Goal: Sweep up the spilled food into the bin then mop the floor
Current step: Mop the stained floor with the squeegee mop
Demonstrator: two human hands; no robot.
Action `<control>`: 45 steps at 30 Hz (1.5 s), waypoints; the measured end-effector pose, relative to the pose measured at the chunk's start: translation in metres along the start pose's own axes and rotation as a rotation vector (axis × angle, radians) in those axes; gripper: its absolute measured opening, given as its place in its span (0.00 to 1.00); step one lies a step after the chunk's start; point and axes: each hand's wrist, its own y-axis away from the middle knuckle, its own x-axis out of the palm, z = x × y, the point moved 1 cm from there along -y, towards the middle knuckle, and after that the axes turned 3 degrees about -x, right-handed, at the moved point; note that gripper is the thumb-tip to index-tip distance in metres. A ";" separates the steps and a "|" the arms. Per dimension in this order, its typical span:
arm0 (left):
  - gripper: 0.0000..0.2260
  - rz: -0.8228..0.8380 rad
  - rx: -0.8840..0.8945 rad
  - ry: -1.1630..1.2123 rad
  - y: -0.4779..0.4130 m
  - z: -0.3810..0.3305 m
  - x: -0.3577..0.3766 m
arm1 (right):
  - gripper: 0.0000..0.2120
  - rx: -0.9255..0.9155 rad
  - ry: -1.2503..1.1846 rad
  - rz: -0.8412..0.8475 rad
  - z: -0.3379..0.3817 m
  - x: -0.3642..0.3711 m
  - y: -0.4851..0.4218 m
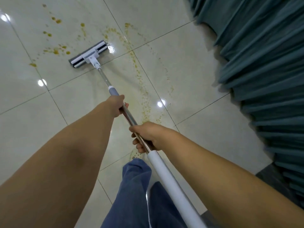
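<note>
The glossy tiled floor (181, 63) ran up to a teal curtain (263, 63) bunched on the right. A long mop (166, 178) reached down from the person, its head (89, 54) flat on the tiles. The left hand (116, 106) gripped the pole lower down, and the right hand (148, 135) gripped it higher up. Yellow-brown splashes (56, 51) lay just beyond the head.
</note>
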 end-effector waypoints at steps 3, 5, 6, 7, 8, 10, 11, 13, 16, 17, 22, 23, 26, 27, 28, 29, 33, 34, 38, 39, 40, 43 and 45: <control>0.18 -0.002 -0.019 -0.029 0.007 0.029 0.020 | 0.12 -0.017 -0.037 -0.023 -0.040 -0.012 0.002; 0.18 0.004 -0.051 -0.057 0.018 0.056 0.042 | 0.13 -0.040 -0.023 -0.060 -0.072 -0.028 0.013; 0.17 0.017 -0.063 -0.060 0.026 0.073 0.055 | 0.13 -0.046 0.000 -0.071 -0.090 -0.040 0.023; 0.17 0.039 -0.072 -0.043 0.035 0.090 0.070 | 0.13 -0.053 0.031 -0.076 -0.108 -0.054 0.034; 0.16 0.065 -0.080 -0.013 0.044 0.109 0.087 | 0.13 -0.056 0.064 -0.079 -0.129 -0.069 0.047; 0.13 0.106 -0.103 0.072 0.070 0.154 0.122 | 0.13 -0.043 0.113 -0.092 -0.177 -0.100 0.075; 0.10 0.139 -0.127 0.134 0.087 0.178 0.140 | 0.14 -0.036 0.131 -0.095 -0.204 -0.115 0.090; 0.05 0.219 -0.207 0.260 0.125 0.226 0.177 | 0.15 -0.015 0.171 -0.100 -0.261 -0.147 0.120; 0.08 0.301 -0.349 0.378 0.184 0.303 0.236 | 0.13 0.030 0.222 -0.134 -0.350 -0.199 0.170; 0.08 0.329 -0.391 0.384 0.202 0.328 0.258 | 0.13 0.040 0.249 -0.148 -0.381 -0.217 0.187; 0.08 0.372 -0.547 0.288 0.294 0.435 0.351 | 0.13 0.111 0.287 -0.203 -0.508 -0.281 0.275; 0.08 0.386 -0.572 0.283 0.308 0.450 0.363 | 0.14 0.129 0.294 -0.215 -0.525 -0.287 0.291; 0.07 0.386 -0.616 0.275 0.337 0.475 0.380 | 0.14 0.173 0.323 -0.218 -0.552 -0.292 0.320; 0.07 0.373 -0.615 0.270 0.338 0.476 0.381 | 0.14 0.168 0.328 -0.208 -0.553 -0.292 0.322; 0.07 0.362 -0.613 0.267 0.336 0.473 0.380 | 0.14 0.155 0.333 -0.199 -0.550 -0.291 0.321; 0.06 0.354 -0.611 0.273 0.332 0.468 0.377 | 0.14 0.142 0.340 -0.192 -0.545 -0.290 0.318; 0.05 0.328 -0.539 0.311 0.308 0.435 0.367 | 0.14 0.116 0.366 -0.196 -0.506 -0.290 0.294; 0.05 0.321 -0.509 0.310 0.300 0.422 0.363 | 0.14 0.106 0.365 -0.195 -0.492 -0.289 0.285; 0.08 0.294 -0.379 0.339 0.252 0.352 0.339 | 0.15 0.037 0.348 -0.174 -0.416 -0.276 0.239; 0.07 0.283 -0.343 0.346 0.236 0.331 0.331 | 0.15 0.020 0.311 -0.159 -0.393 -0.271 0.225; 0.06 0.271 -0.309 0.360 0.220 0.309 0.321 | 0.15 0.007 0.275 -0.145 -0.369 -0.266 0.210; 0.06 0.211 -0.198 0.392 0.171 0.237 0.292 | 0.14 -0.016 0.187 -0.131 -0.288 -0.250 0.169; 0.05 0.180 -0.112 0.382 0.145 0.185 0.276 | 0.14 -0.038 0.135 -0.115 -0.231 -0.239 0.143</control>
